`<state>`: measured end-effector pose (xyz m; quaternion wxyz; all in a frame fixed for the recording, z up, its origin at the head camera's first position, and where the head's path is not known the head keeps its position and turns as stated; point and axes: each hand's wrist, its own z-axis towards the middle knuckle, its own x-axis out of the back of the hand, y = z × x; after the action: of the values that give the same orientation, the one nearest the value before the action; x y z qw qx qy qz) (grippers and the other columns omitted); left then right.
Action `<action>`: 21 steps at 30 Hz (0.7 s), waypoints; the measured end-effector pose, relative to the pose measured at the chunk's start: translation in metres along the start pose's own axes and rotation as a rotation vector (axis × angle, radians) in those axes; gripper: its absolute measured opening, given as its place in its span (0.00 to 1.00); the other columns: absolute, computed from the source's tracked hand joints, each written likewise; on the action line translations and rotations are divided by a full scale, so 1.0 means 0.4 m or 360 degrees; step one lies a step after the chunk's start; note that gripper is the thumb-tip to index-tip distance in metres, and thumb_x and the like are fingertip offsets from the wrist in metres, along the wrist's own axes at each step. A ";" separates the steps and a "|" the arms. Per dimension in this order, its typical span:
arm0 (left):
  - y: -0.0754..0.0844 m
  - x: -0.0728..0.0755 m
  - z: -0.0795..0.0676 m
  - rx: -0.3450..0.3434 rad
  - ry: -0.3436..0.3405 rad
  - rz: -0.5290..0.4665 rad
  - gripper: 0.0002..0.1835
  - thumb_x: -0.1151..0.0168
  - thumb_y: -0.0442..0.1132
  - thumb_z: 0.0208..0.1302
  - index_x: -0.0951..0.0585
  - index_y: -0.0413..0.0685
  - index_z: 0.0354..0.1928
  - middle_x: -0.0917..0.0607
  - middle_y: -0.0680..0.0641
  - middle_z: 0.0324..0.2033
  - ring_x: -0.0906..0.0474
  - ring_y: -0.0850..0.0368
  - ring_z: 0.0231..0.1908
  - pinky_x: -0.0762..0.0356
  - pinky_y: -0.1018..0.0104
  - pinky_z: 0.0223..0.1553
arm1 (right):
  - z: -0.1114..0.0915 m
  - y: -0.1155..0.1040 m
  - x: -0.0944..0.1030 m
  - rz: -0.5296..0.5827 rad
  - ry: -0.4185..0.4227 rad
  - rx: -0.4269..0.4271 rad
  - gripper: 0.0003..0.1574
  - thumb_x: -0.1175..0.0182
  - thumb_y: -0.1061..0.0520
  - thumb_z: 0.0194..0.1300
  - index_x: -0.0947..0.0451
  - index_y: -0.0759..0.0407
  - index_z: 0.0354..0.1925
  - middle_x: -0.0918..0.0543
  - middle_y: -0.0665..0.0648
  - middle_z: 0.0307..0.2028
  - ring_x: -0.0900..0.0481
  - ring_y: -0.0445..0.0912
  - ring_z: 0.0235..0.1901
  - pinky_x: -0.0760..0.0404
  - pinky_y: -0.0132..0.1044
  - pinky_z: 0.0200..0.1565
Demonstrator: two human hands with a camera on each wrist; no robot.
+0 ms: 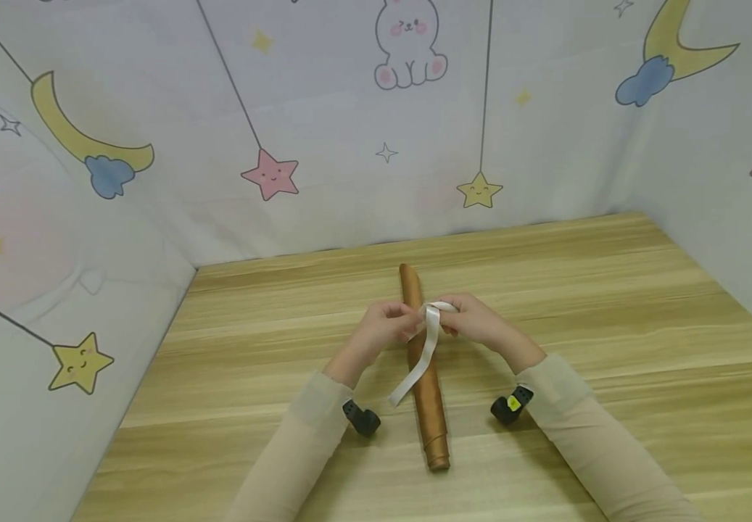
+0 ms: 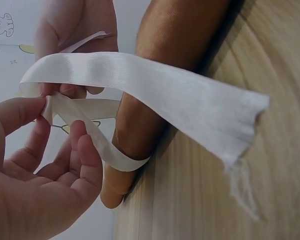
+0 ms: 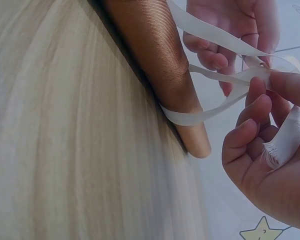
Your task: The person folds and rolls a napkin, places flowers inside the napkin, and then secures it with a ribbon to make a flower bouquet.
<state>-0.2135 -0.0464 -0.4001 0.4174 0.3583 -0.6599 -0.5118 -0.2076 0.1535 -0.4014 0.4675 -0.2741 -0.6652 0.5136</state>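
Note:
A rolled length of brown, satin-like fabric point(image 1: 429, 406) lies lengthwise on the table. White ribbon point(image 2: 165, 90) loops around the roll, and its strands cross above it. My left hand point(image 1: 389, 322) pinches the ribbon between thumb and index finger, just left of the roll. On the other side my right hand point(image 1: 473, 319) also pinches the ribbon close to the crossing, with one frayed end point(image 3: 277, 152) lying against its palm in the right wrist view. The other frayed end hangs toward the near side over the roll.
The wood-grain table point(image 1: 251, 377) meets a white printed cloth point(image 1: 330, 109) at the back and sides. Small black wrist cameras sit on the left sleeve point(image 1: 284, 449) and the right sleeve point(image 1: 604, 442).

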 end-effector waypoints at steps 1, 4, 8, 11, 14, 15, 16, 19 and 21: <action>-0.001 0.000 0.001 -0.0001 -0.0002 0.0013 0.13 0.38 0.40 0.65 0.18 0.34 0.34 0.19 0.53 0.26 0.24 0.59 0.32 0.22 0.65 0.38 | 0.001 0.001 0.000 0.0000 -0.0001 -0.0005 0.14 0.49 0.55 0.73 0.29 0.60 0.30 0.32 0.51 0.20 0.35 0.44 0.23 0.35 0.34 0.29; -0.004 0.002 0.004 0.0004 -0.0010 0.0038 0.12 0.37 0.41 0.65 0.18 0.37 0.34 0.18 0.54 0.27 0.24 0.59 0.32 0.23 0.66 0.38 | 0.002 0.003 0.002 0.0003 0.0005 -0.0017 0.12 0.49 0.56 0.72 0.26 0.63 0.34 0.31 0.51 0.20 0.36 0.43 0.22 0.35 0.32 0.28; -0.007 0.004 0.007 -0.0006 -0.0027 0.0064 0.10 0.37 0.40 0.64 0.17 0.38 0.34 0.19 0.55 0.28 0.26 0.61 0.33 0.25 0.67 0.37 | 0.005 0.004 0.004 -0.0007 0.0013 -0.0026 0.12 0.50 0.59 0.72 0.24 0.66 0.41 0.30 0.50 0.20 0.35 0.42 0.21 0.35 0.31 0.25; -0.009 0.005 0.009 -0.0017 -0.0061 0.0079 0.09 0.38 0.39 0.64 0.18 0.37 0.35 0.19 0.55 0.28 0.26 0.61 0.33 0.26 0.68 0.36 | 0.006 0.004 0.005 -0.0016 0.0015 -0.0029 0.11 0.50 0.58 0.72 0.25 0.66 0.41 0.30 0.50 0.20 0.35 0.43 0.22 0.35 0.31 0.25; -0.009 0.006 0.010 -0.0039 -0.0103 0.0104 0.09 0.39 0.38 0.65 0.19 0.36 0.37 0.19 0.54 0.27 0.25 0.60 0.32 0.26 0.68 0.35 | 0.008 0.003 0.005 -0.0016 0.0017 -0.0028 0.11 0.49 0.58 0.72 0.25 0.66 0.39 0.30 0.50 0.20 0.35 0.43 0.22 0.35 0.31 0.26; -0.009 0.006 0.010 -0.0044 -0.0115 0.0118 0.10 0.40 0.38 0.66 0.19 0.36 0.38 0.19 0.53 0.28 0.25 0.60 0.32 0.26 0.68 0.36 | 0.008 0.004 0.005 -0.0012 0.0016 -0.0026 0.11 0.49 0.58 0.72 0.25 0.66 0.39 0.30 0.50 0.20 0.35 0.43 0.22 0.35 0.32 0.26; -0.009 0.007 0.010 -0.0051 -0.0124 0.0132 0.10 0.41 0.39 0.66 0.19 0.36 0.38 0.19 0.53 0.28 0.24 0.60 0.32 0.25 0.67 0.36 | 0.008 0.004 0.006 -0.0012 0.0015 -0.0024 0.11 0.49 0.58 0.72 0.25 0.66 0.39 0.30 0.50 0.20 0.35 0.43 0.22 0.34 0.32 0.26; -0.007 0.007 0.011 -0.0060 -0.0148 0.0156 0.10 0.42 0.39 0.68 0.20 0.37 0.40 0.19 0.52 0.30 0.23 0.60 0.32 0.25 0.65 0.37 | 0.009 0.004 0.007 -0.0006 0.0010 -0.0020 0.11 0.49 0.58 0.72 0.25 0.66 0.40 0.30 0.50 0.20 0.35 0.43 0.22 0.34 0.32 0.26; -0.007 0.007 0.012 -0.0058 -0.0165 0.0162 0.09 0.43 0.39 0.68 0.21 0.38 0.39 0.18 0.52 0.30 0.23 0.60 0.32 0.25 0.65 0.36 | 0.009 0.005 0.009 -0.0001 0.0007 -0.0018 0.11 0.50 0.59 0.72 0.25 0.66 0.40 0.31 0.50 0.21 0.35 0.43 0.22 0.34 0.32 0.26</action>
<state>-0.2189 -0.0479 -0.4029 0.4146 0.2896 -0.6887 -0.5196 -0.2126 0.1555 -0.4021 0.4676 -0.2777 -0.6672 0.5090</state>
